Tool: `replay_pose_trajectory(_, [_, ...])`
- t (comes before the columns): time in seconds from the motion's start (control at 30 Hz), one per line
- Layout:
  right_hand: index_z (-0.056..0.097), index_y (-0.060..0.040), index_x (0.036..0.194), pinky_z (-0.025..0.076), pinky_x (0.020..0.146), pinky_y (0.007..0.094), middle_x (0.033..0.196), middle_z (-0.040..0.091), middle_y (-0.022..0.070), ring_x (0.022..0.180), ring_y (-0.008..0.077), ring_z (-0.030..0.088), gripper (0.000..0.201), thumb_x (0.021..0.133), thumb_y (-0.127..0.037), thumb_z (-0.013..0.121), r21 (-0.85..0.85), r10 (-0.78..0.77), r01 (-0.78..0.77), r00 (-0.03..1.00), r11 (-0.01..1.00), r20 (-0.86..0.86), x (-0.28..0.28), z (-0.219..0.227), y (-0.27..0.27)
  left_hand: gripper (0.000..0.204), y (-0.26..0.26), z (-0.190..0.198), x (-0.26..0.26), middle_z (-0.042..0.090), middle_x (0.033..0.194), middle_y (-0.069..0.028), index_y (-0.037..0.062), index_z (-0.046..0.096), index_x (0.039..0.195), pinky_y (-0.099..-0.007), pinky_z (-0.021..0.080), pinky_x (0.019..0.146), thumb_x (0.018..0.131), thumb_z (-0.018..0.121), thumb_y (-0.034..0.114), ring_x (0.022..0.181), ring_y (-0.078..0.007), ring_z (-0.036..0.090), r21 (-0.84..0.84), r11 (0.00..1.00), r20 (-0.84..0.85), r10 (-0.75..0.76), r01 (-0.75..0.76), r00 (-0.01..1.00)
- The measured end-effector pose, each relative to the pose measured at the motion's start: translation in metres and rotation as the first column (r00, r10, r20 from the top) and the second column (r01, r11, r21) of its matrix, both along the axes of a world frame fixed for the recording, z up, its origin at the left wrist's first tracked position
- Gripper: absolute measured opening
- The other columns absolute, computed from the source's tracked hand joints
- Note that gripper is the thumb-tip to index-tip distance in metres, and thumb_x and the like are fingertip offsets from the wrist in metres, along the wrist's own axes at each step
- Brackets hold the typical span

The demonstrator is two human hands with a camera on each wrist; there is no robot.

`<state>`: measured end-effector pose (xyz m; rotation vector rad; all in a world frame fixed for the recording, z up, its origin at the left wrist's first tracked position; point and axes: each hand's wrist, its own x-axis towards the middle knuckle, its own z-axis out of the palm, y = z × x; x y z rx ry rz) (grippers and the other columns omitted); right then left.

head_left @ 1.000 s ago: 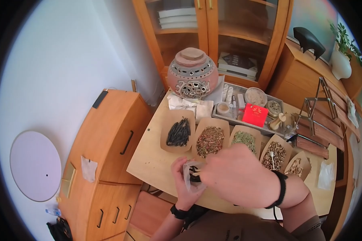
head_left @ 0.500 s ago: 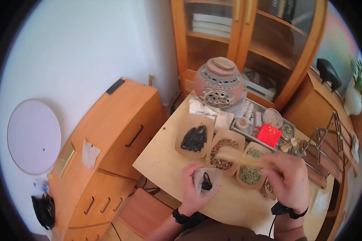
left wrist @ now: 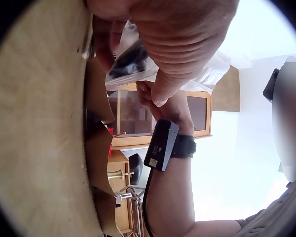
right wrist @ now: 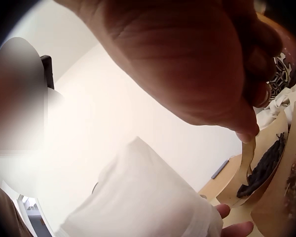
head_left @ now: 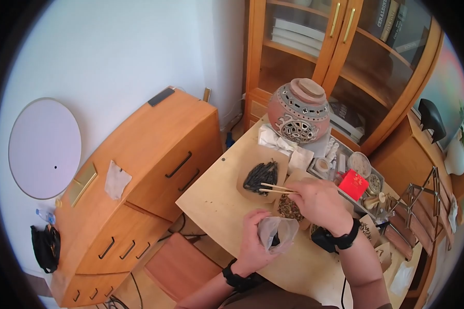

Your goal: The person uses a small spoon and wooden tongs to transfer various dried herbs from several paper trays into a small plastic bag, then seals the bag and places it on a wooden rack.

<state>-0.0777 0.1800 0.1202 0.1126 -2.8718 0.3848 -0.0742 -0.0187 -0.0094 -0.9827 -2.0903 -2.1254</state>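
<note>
Wooden tongs (head_left: 279,191) reach over a paper tray (head_left: 244,183) of dark dried pods (head_left: 260,177), pinched in the right hand (head_left: 319,203) of a person at work; we cannot tell whether the tips touch the pods. Lower down, we see the left hand (head_left: 252,239) gripping a translucent plastic bag (head_left: 288,233), its fingers curled around the side and its mouth gaping upward, with something dark inside. Black bands circle both wrists.

Just beside the first tray, under the right hand, we make out a reddish-brown dried mix (head_left: 288,208), partly hidden; more trays lie beyond the forearm. All stand on a pale wooden surface (head_left: 206,193). Behind the pods, we find crumpled white cloth (head_left: 273,136) at the foot of a pierced ceramic pot (head_left: 300,110), and near it a red packet (head_left: 353,184) among small containers. A wooden rack (head_left: 397,239) on metal legs stands at the right edge. Farther out, we see a glass-doored cabinet (head_left: 337,67) with books behind the pot, and a wooden chest of drawers (head_left: 144,154) to the left, below a pale disc (head_left: 45,148) on the wall.
</note>
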Motion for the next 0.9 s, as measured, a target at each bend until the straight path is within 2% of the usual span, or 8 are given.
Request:
replay_pose_trajectory(0.1, [0.081,-0.0097,0.101,0.056,0.071,0.0471,0.083,0.074,0.0140,0.080,0.0352,0.073,0.016,0.086,-0.014,0.076,0.036,0.049,-0.046,0.997,0.998,-0.060,-0.012,-0.009,0.001,0.098,-0.001,-0.001,0.000,0.040,0.142,-0.0148,0.0086,0.039,0.146,-0.0388,0.046,0.111,0.070,0.101,0.014,0.128,-0.0252,0.051,-0.011,1.000,0.014,0.006,-0.006,1.000])
replay_pose_trajectory(0.43, [0.078,-0.0084,0.089,0.056,0.072,0.0450,0.083,0.069,0.0113,0.083,0.0333,0.072,0.008,0.084,-0.010,0.072,0.092,0.039,-0.031,0.996,0.995,-0.083,-0.010,-0.014,0.008,0.100,0.001,-0.004,-0.001,0.040,0.141,-0.0117,0.0084,0.038,0.148,-0.0383,0.045,0.110,0.071,0.101,0.015,0.127,-0.0231,0.050,0.020,0.999,0.054,-0.029,0.028,0.998])
replay_pose_trajectory(0.6, [0.079,-0.0081,0.089,0.057,0.074,0.0461,0.085,0.071,0.0117,0.084,0.0345,0.072,0.006,0.085,-0.012,0.077,-0.014,-0.048,0.047,0.996,0.999,-0.071,0.000,-0.003,0.013,0.099,-0.001,-0.003,0.002,0.043,0.139,-0.0098,0.0075,0.038,0.148,-0.0378,0.045,0.109,0.072,0.100,0.016,0.126,-0.0218,0.050,0.044,0.998,0.112,-0.045,0.040,0.993])
replay_pose_trajectory(0.67, [0.079,-0.0072,0.093,0.057,0.074,0.0459,0.087,0.072,0.0121,0.084,0.0354,0.072,0.009,0.085,-0.012,0.078,-0.039,-0.087,0.084,0.991,0.996,-0.100,0.007,-0.006,0.020,0.100,-0.002,-0.009,0.001,0.043,0.139,-0.0092,0.0065,0.037,0.148,-0.0378,0.046,0.109,0.071,0.101,0.016,0.125,-0.0205,0.050,-0.063,0.997,0.032,0.049,-0.047,0.998])
replay_pose_trajectory(0.7, [0.080,-0.0062,0.097,0.058,0.074,0.0457,0.089,0.073,0.0125,0.083,0.0363,0.073,0.013,0.085,-0.011,0.079,-0.067,-0.112,0.104,0.986,0.992,-0.123,0.012,-0.009,0.026,0.100,0.000,-0.007,0.002,0.043,0.139,-0.0092,0.0065,0.037,0.148,-0.0378,0.046,0.109,0.071,0.101,0.016,0.125,-0.0205,0.050,-0.035,0.999,0.024,0.010,-0.009,1.000])
replay_pose_trajectory(0.77, [0.080,-0.0046,0.100,0.057,0.073,0.0439,0.090,0.073,0.0141,0.084,0.0366,0.072,0.014,0.087,-0.010,0.079,-0.087,-0.150,0.139,0.978,0.986,-0.143,0.026,-0.004,0.038,0.098,-0.001,-0.002,0.003,0.043,0.139,-0.0121,0.0049,0.039,0.145,-0.0393,0.047,0.108,0.070,0.101,0.016,0.125,-0.0244,0.052,0.023,0.998,0.108,0.055,-0.058,0.993])
replay_pose_trajectory(0.83, [0.080,-0.0029,0.101,0.057,0.075,0.0466,0.095,0.076,0.0156,0.089,0.0360,0.074,0.015,0.089,-0.012,0.077,-0.331,-0.157,0.129,0.986,0.935,-0.059,0.043,0.015,0.038,0.100,-0.002,-0.014,0.003,0.043,0.140,-0.0108,0.0052,0.037,0.147,-0.0388,0.046,0.109,0.070,0.101,0.015,0.125,-0.0223,0.051,0.038,0.999,0.129,0.029,-0.034,0.991])
replay_pose_trajectory(0.9, [0.079,-0.0019,0.105,0.055,0.072,0.0433,0.092,0.075,0.0145,0.083,0.0346,0.072,0.016,0.091,-0.010,0.077,-0.386,-0.132,0.092,0.988,0.918,-0.079,0.065,0.034,0.037,0.103,-0.002,-0.016,0.003,0.043,0.140,-0.0094,0.0055,0.035,0.150,-0.0383,0.045,0.110,0.070,0.100,0.014,0.125,-0.0203,0.050,0.025,0.999,0.160,0.029,-0.033,0.987])
